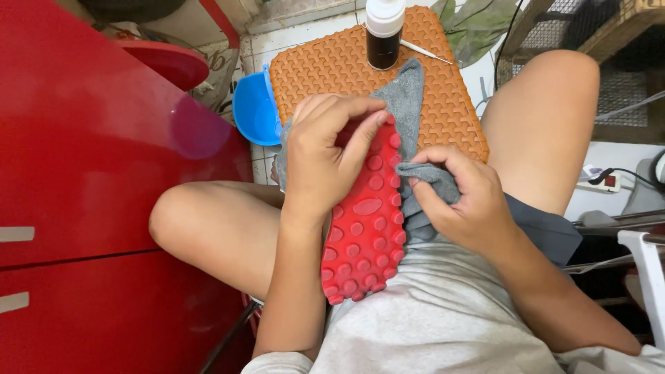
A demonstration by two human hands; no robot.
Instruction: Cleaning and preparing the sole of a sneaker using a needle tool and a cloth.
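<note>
Shoe [364, 228], red studded sole up, gripped by left hand [325, 156]; right hand [460, 201] fingers pinch grey cloth [412, 111]

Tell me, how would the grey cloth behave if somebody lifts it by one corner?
The grey cloth would probably hang limp: it already bunches in the right hand and drapes over the orange mat. It looks light and fuzzy, so it seems unlikely to slip.

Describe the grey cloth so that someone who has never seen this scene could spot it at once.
Start at the orange woven-pattern mat between the knees. The grey cloth trails from it down to the right hand, which presses it against the red studded shoe sole. It is the only soft grey thing among red, orange and blue.
</note>
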